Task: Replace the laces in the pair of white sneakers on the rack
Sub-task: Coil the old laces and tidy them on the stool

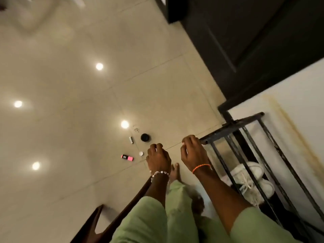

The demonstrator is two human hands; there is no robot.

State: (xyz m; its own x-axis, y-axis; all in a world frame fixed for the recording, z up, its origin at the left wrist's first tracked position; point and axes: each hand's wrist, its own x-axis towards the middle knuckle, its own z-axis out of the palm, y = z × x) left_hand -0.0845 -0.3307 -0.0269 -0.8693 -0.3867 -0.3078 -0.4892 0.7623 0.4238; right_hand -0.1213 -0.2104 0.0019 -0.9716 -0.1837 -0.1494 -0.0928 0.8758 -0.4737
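Two sleeves: pale green, seen nearest the camera, with a bare foot (175, 171) on the tiled floor (70, 85) beneath them.
Left hand (158, 159): fingers curled loosely, nothing held; a beaded bracelet (159, 173) is worn.
Right hand (192, 153): fingers curled by the rack's top corner; whether the bar is gripped cannot be told. An orange band (201, 167) is worn.
White sneakers (250, 181): laced, set side by side on a lower shelf of the black rack (233, 127).
Floor items: pink highlighter (127, 157), white cap (141, 153), black round lid (145, 137), beyond the hands.
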